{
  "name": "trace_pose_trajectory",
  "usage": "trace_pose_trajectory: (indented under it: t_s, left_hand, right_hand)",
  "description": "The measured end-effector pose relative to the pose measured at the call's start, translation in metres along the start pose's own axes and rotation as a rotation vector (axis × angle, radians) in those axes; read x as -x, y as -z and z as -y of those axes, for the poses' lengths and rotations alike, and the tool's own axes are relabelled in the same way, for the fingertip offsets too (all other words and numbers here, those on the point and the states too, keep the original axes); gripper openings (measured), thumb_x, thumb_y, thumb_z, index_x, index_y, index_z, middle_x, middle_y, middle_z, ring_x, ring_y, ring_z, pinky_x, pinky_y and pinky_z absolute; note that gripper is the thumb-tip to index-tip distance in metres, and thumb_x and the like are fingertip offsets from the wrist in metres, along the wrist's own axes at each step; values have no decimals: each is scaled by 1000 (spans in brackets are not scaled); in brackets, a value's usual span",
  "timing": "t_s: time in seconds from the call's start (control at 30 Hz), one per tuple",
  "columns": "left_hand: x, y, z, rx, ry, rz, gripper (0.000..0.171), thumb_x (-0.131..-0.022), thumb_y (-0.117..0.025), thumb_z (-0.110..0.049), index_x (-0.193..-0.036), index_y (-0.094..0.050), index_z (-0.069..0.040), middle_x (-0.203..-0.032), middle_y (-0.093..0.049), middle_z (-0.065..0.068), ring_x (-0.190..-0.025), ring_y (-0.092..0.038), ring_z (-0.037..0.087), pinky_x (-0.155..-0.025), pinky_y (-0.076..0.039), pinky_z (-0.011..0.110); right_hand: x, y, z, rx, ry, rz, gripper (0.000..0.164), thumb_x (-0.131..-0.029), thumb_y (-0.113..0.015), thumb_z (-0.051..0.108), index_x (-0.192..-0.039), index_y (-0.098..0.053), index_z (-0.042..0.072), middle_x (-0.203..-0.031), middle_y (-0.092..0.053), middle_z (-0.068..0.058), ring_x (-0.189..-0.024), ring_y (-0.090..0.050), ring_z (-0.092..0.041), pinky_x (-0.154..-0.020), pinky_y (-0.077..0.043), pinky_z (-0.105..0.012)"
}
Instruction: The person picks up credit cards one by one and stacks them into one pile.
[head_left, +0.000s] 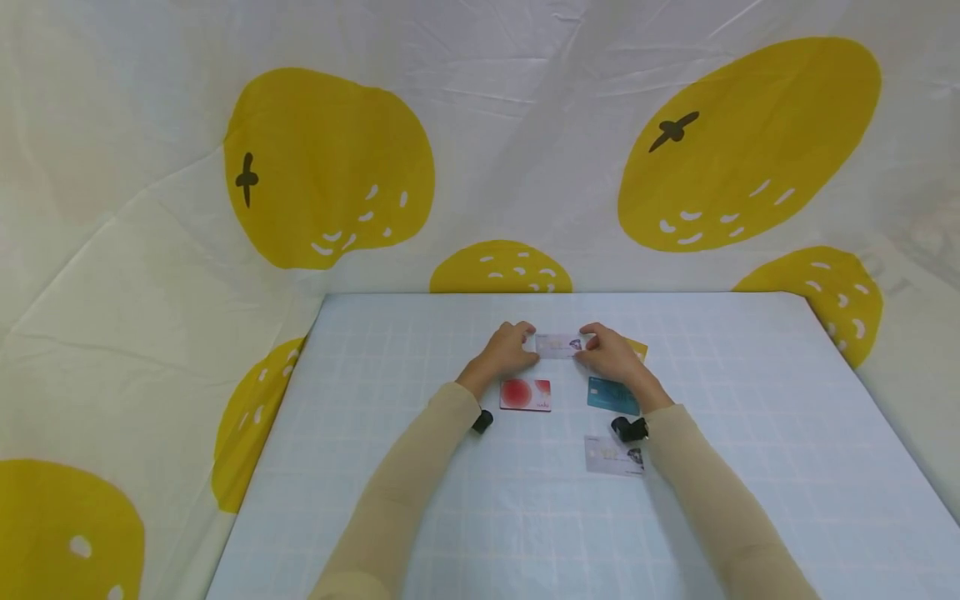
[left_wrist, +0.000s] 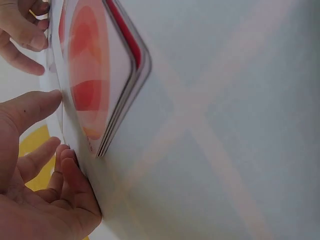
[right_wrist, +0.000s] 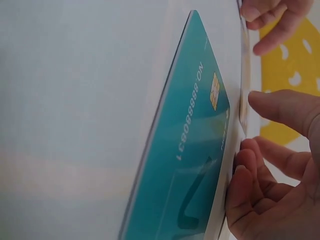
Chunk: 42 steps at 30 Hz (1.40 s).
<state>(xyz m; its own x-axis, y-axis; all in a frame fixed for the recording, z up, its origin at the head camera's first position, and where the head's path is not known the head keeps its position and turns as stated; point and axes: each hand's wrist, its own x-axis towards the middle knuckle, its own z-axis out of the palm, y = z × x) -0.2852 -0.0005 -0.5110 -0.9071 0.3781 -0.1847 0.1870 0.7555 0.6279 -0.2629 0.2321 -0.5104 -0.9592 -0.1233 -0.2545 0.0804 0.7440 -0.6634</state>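
Note:
Toward the back of the table lies a silver-grey bank card point(head_left: 557, 346) with a dark figure at its right end. My left hand point(head_left: 512, 348) is at its left end, thumb by the near corner and index finger by the far one. At the other end my right hand point(head_left: 606, 353) holds it between thumb and index finger. The wrist views show the remaining fingers point(left_wrist: 75, 182) of each hand curled in. A red-and-white card stack point(left_wrist: 90, 65) lies nearer than the left hand. Below the right hand is a teal chip card point(right_wrist: 187, 135).
A yellow card point(head_left: 639, 348) is partly covered by my right hand. Nearer to me, beside the right wrist's black camera point(head_left: 630, 429), lies another silver-grey card point(head_left: 609, 457). The pale checked tablecloth point(head_left: 480, 525) meets a fruit-print curtain point(head_left: 510, 192) at the back.

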Motion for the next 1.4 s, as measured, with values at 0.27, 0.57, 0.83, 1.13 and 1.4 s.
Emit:
trace_pose_trajectory:
  t_s: [0.27,0.57,0.83,1.13,1.4]
  left_hand:
    - [3,-1,-4,-22,19,-5,50,-92,-71,-23,-139,-54,-14,-114,-51,7,-101,-50,19,-87,-48,33]
    - [3,-1,-3,-41,29,1,51,-93,-71,-25,-140,-54,-15,-114,-51,5,-101,-49,18,-87,-47,32]
    - [1,-5,-4,-40,29,4,49,-94,-71,-22,-138,-53,-14,-115,-55,4,-101,-51,18,-90,-48,31]
    - [-3,-7,-6,29,4,-24,47,-93,-69,-13,-137,-52,-8,-113,-59,2,-99,-53,17,-92,-48,31]
    - [-2,-9,-10,74,14,-42,48,-92,-69,-13,-137,-54,-4,-117,-64,6,-101,-57,20,-93,-48,32]
  right_hand:
    - [-2,-5,1,35,-3,-7,51,-96,-66,21,-141,-48,5,-122,-54,-23,-104,-52,-37,-94,-46,-52]
    - [-2,-7,4,30,5,-8,49,-97,-65,19,-139,-48,3,-122,-53,-25,-105,-52,-39,-95,-46,-53]
    - [0,-8,3,-3,-24,-19,49,-98,-65,19,-140,-44,6,-125,-53,-24,-108,-52,-39,-97,-45,-55]
    - [2,-9,9,-22,-37,-38,48,-98,-63,16,-140,-42,5,-128,-53,-26,-111,-52,-40,-98,-45,-55]
    - [3,-9,11,-52,-51,-46,47,-99,-61,14,-141,-42,4,-128,-54,-26,-111,-53,-39,-100,-45,-54]
